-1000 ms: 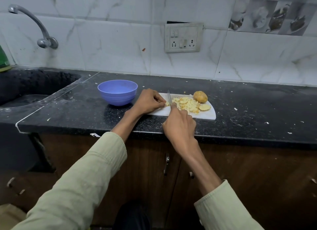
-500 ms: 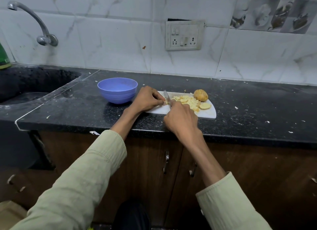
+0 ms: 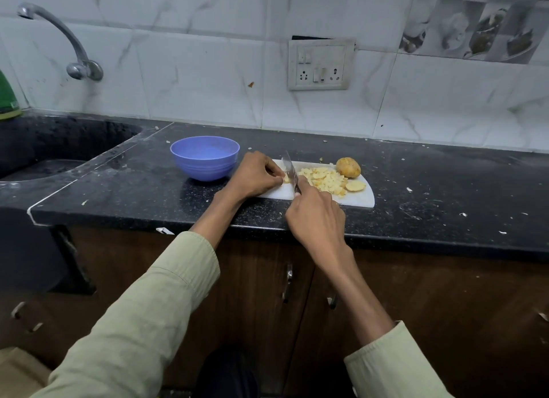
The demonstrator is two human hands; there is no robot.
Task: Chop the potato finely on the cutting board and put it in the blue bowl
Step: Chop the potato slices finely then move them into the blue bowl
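On the cutting board [image 3: 361,200] right of the blue bowl [image 3: 205,157], my left hand [image 3: 258,173] pinches a potato piece [image 3: 286,179], right hand [image 3: 316,216] gripping the knife [image 3: 290,172]: fingertips tucked back, cuts close.

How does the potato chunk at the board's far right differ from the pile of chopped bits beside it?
The potato chunk is one large rounded piece with brown skin; the chopped pile is many small pale yellow bits with cut faces showing. The chunk sits apart at the far edge, while the pile spreads across the middle, beside the knife. Both rest on the white cutting board, and neither is in the blue bowl.
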